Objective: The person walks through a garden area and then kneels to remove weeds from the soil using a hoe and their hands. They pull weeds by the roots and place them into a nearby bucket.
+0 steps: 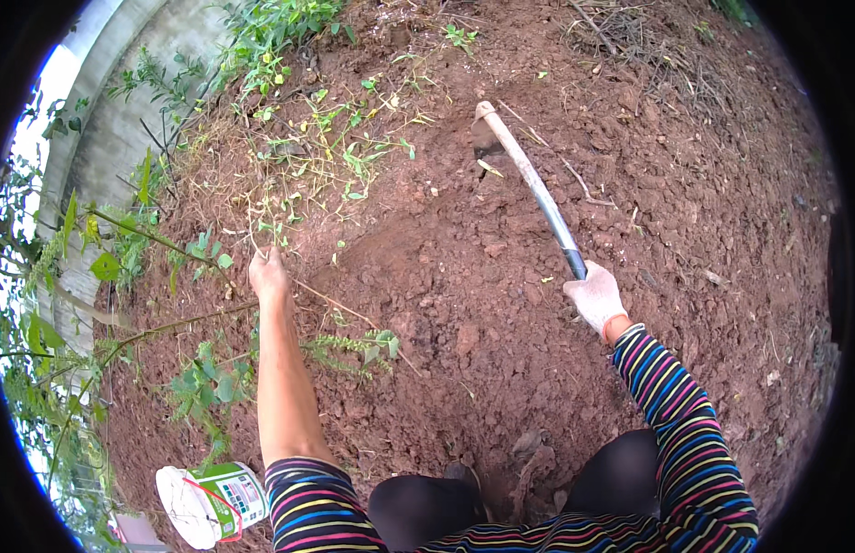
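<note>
My right hand [599,296], in a pale work glove, is closed around the dark lower end of a hoe's handle [538,190]. The hoe's blade [484,138] rests against the reddish soil [462,290] farther out. My bare left hand [269,273] grips a thin plant stem [254,228] at the left. Beyond that hand lies a tangle of pulled or cut weeds [330,152], partly green and partly dry. Its fingertips are turned away, so the exact hold is partly hidden.
A white and green plastic bucket [242,494] with a red handle lies tipped at lower left. Leafy stalks [157,332] reach in from the left, before a concrete wall [116,138]. Dry twigs [666,62] are heaped at upper right; a stick [572,173] lies beside the hoe.
</note>
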A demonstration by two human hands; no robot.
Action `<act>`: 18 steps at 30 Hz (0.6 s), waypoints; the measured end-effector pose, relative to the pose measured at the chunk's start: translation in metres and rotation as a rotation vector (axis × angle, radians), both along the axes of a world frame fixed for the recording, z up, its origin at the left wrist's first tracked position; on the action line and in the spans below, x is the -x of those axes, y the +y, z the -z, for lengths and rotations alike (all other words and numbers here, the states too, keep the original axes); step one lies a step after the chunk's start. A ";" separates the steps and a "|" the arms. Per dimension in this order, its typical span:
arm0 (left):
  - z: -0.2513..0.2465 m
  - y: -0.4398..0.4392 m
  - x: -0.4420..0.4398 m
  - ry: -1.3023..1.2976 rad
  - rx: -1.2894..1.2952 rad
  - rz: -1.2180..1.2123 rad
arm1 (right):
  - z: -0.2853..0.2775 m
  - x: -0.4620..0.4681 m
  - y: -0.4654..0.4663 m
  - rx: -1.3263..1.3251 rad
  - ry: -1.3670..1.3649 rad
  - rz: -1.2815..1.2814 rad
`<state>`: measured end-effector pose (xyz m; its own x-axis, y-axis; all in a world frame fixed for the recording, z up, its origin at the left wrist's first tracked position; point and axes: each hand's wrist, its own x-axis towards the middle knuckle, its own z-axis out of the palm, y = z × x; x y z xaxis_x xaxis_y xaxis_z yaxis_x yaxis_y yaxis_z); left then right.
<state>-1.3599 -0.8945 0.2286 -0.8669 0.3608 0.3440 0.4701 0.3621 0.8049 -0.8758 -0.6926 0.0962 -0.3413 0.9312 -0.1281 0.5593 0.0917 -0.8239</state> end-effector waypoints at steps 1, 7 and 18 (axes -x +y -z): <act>-0.005 -0.002 -0.041 -0.225 -0.266 0.113 | -0.010 -0.007 -0.001 -0.045 -0.009 0.012; -0.031 -0.073 -0.250 -0.681 -0.383 0.227 | -0.142 0.005 -0.008 -0.452 0.188 0.167; -0.001 -0.152 -0.312 -0.548 -0.465 0.223 | -0.089 0.137 -0.003 -0.306 0.343 0.151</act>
